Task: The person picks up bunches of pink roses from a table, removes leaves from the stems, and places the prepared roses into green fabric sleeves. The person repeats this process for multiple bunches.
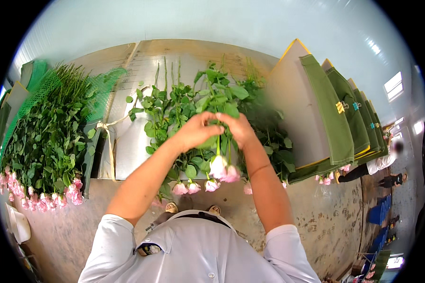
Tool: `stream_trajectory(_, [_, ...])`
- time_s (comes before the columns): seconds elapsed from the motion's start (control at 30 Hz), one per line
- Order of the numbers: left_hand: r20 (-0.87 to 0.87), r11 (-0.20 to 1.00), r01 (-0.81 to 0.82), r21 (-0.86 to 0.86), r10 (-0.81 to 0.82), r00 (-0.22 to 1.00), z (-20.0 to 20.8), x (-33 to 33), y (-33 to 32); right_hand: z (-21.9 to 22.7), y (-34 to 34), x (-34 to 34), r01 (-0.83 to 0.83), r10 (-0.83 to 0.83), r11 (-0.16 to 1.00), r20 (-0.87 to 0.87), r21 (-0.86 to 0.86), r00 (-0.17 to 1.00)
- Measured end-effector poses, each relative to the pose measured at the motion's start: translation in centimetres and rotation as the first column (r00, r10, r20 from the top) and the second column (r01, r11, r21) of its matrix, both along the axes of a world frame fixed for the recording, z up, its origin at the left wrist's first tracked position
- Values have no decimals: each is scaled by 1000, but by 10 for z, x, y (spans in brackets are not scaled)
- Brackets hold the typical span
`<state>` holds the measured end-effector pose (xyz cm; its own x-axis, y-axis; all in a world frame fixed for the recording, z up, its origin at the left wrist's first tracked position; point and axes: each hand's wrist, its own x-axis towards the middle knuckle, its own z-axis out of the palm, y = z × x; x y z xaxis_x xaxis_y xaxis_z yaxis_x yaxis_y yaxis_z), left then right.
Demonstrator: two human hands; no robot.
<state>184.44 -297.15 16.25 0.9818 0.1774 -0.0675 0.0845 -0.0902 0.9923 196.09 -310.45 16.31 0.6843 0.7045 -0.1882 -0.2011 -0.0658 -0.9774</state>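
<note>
Both of my hands are raised over a metal table, meeting around a few pink roses whose blooms hang down toward me. My left hand has its fingers curled in on the leafy stems, the thumb pointing at the other hand. From the other side, my right hand closes on the same stems, its fingertips partly hidden by leaves. Beneath them, more pink roses lie in loose rows on the metal table, their blooms past the near edge and their stems pointing away.
At the left lies a large heap of roses on green netting. Green cloth-edged boards with clips stand in a row at the right. A pale tie strip hangs beside the heap. Another person is far right, near blue crates.
</note>
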Motion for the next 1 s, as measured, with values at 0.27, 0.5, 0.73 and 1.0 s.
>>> stream_trajectory(0.27, [-21,977,-29,-213,25,999,70,38,-13,83,2,35,4,-4,1000,27,-5,1000])
stream_trajectory(0.5, [6,944,-79,-320,86,996,94,69,-39,116,-14,72,48,-39,997,134,-65,990])
stream_trajectory(0.73, [70,884,-50,-464,93,993,121,92,-68,124,-18,116,84,-78,996,212,-23,974])
stream_trajectory(1.0, [135,982,-33,-188,59,989,117,100,-116,135,-87,109,-42,52,999,344,-34,937])
